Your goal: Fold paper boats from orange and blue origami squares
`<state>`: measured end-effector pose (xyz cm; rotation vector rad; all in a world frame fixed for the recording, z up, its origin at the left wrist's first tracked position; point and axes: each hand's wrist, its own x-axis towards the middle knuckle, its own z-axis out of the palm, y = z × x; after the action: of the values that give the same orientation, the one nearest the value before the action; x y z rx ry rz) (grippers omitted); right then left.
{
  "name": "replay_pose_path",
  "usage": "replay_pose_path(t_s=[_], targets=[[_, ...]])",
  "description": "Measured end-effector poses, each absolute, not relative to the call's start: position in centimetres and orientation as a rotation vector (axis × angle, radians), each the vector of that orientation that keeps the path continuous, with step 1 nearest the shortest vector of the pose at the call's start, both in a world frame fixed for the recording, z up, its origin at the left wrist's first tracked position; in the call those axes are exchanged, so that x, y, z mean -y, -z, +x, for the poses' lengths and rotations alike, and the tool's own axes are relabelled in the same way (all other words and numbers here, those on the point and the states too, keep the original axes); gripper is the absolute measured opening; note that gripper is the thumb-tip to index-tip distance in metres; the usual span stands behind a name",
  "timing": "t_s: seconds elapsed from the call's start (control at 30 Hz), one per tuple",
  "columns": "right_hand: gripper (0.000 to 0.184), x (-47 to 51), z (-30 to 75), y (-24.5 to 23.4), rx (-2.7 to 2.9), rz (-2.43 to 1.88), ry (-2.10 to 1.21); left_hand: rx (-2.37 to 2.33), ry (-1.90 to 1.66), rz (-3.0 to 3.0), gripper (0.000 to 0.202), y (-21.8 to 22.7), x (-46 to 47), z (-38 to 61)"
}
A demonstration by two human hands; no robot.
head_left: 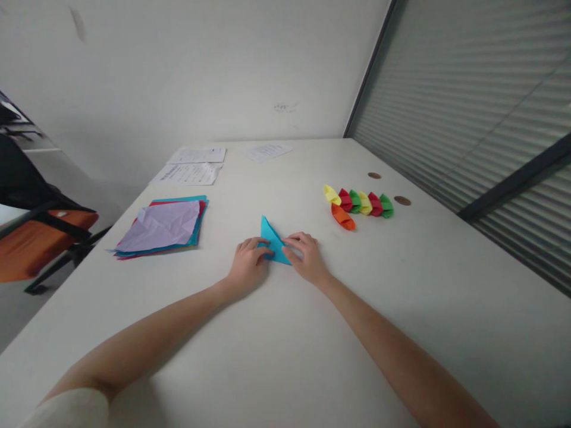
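Note:
A blue sheet of origami paper (275, 242), folded to a triangle-like shape with one point facing away from me, lies on the white table. At its left edge, my left hand (250, 261) has its thumb and fingers closed on the paper. My right hand (307, 257) grips the right edge, thumb and forefinger on the slanting side. To the right is a row of folded paper pieces (366, 203) in yellow, red and green, with an orange folded piece (342, 217) just in front of it.
A stack of coloured paper with a crumpled lilac sheet (163, 224) on top sits at the left. Printed sheets (191, 172) lie behind it, another (267, 151) near the wall. Two round brown discs (402, 201) mark the table's right side. An orange chair (40, 238) stands left.

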<state>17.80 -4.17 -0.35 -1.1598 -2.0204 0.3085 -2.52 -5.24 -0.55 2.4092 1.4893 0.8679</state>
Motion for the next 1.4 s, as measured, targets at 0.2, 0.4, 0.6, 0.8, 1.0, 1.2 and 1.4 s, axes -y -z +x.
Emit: replay_pose_path(t_s=[0.2,0.4,0.6,0.8,1.0,1.2,1.4], targets=[[0.051,4.6,17.8,-0.1,2.086,-0.824,-0.633,-1.496,-1.0,2.088,0.03,0.3,5.1,-2.3],[0.051,4.8,17.5,-0.1,2.067,-0.753,-0.665,-1.453,-0.949,2.119,0.047,0.3,5.3,-2.3],[0.035,4.5,17.3,0.3,1.998,-0.907,-0.477,-1.351,-1.002,2.074,0.042,0.5,5.0,-2.3],[0.029,4.1,17.5,0.4,1.944,-1.034,-0.279,-1.29,-0.995,2.023,0.033,0.3,4.6,-2.5],[0.031,3.5,18.0,0.5,1.899,-1.183,-0.213,-1.258,-0.89,2.031,0.026,-0.4,3.7,-2.8],[0.014,3.2,18.2,0.8,1.886,-1.255,-0.284,-1.626,-1.165,2.38,0.024,-0.8,4.8,-3.0],[0.015,3.4,18.0,0.8,1.834,-1.114,-0.407,-1.438,-1.03,2.663,0.035,-0.2,5.6,-2.8]])
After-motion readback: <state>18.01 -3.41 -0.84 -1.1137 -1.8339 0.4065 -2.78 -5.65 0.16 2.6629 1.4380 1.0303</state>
